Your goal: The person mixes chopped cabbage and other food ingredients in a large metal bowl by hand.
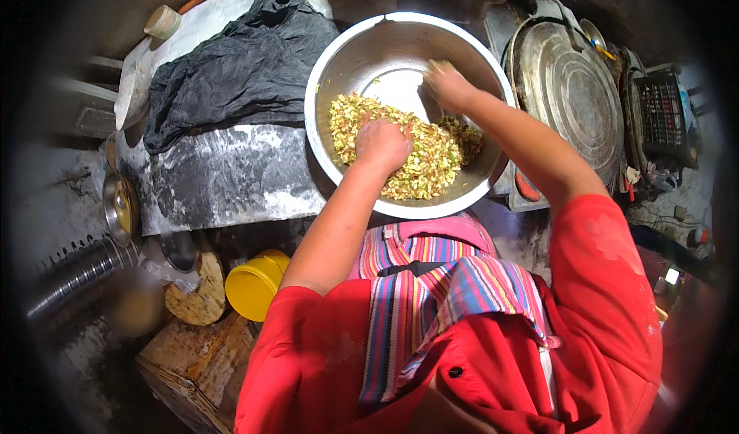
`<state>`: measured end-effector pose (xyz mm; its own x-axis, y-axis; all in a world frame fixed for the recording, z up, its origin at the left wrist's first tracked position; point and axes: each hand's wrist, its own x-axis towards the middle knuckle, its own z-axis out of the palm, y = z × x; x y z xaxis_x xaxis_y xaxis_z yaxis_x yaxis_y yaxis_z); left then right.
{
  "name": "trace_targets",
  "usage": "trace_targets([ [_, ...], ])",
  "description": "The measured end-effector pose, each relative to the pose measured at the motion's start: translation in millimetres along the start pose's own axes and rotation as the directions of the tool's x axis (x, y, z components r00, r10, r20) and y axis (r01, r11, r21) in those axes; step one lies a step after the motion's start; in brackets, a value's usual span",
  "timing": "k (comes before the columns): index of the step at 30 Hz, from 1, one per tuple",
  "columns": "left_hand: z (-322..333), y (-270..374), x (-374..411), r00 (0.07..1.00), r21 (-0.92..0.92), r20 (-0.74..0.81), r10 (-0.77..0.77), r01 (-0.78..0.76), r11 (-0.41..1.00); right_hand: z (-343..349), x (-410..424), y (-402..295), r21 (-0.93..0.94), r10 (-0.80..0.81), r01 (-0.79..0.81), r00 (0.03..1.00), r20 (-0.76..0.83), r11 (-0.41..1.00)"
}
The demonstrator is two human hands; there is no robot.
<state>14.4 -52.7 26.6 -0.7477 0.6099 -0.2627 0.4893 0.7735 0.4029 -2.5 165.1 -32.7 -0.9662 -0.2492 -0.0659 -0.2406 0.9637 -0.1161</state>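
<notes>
A wide metal bowl (pixel 317 139) stands at the table's edge in front of me. A heap of finely chopped vegetable mixture (pixel 424 171), pale green and brown, fills its near and left part. My left hand (pixel 385 145) is pressed into this heap, and its fingertips are hidden in the food. Over the bowl's far right side is my right hand (pixel 449 87), its fingers curled and coated with bits of the mixture. Motion blur hides whether it grips any. Bare shiny metal shows on the bowl's bottom between the heap and the far wall.
Left of the bowl a dark cloth (pixel 242 70) lies on a flour-dusted table (pixel 231 174). A small tub (pixel 163 22) sits behind it. Large round metal lids or pans (pixel 568 99) crowd the right. Below the table are a yellow bucket (pixel 248 286) and a round wooden board (pixel 199 295).
</notes>
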Motion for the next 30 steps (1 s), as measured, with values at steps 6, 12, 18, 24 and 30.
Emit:
trace_targets([
  [6,8,-3,3,0.998,-0.084,-0.065,0.013,-0.018,0.996,-37,-10,-30,0.268,0.105,-0.202,0.935,0.338,0.942],
  [12,3,2,4,0.999,0.001,-0.051,-0.016,0.017,1.0,-13,69,-63,0.441,0.015,-0.062,0.994,0.11,0.895],
  [18,3,1,5,1.0,-0.033,-0.005,-0.024,0.024,0.999,-8,-2,-20,0.441,-0.051,-0.136,0.921,0.385,0.887],
  [24,4,-3,4,0.999,0.0,-0.037,0.012,-0.012,1.0,-48,88,-58,0.183,-0.425,0.409,0.903,0.061,0.894],
  [30,4,-3,3,1.0,-0.044,-0.003,-0.024,0.024,0.999,-27,-13,7,0.142,0.199,-0.263,0.913,0.356,0.954],
])
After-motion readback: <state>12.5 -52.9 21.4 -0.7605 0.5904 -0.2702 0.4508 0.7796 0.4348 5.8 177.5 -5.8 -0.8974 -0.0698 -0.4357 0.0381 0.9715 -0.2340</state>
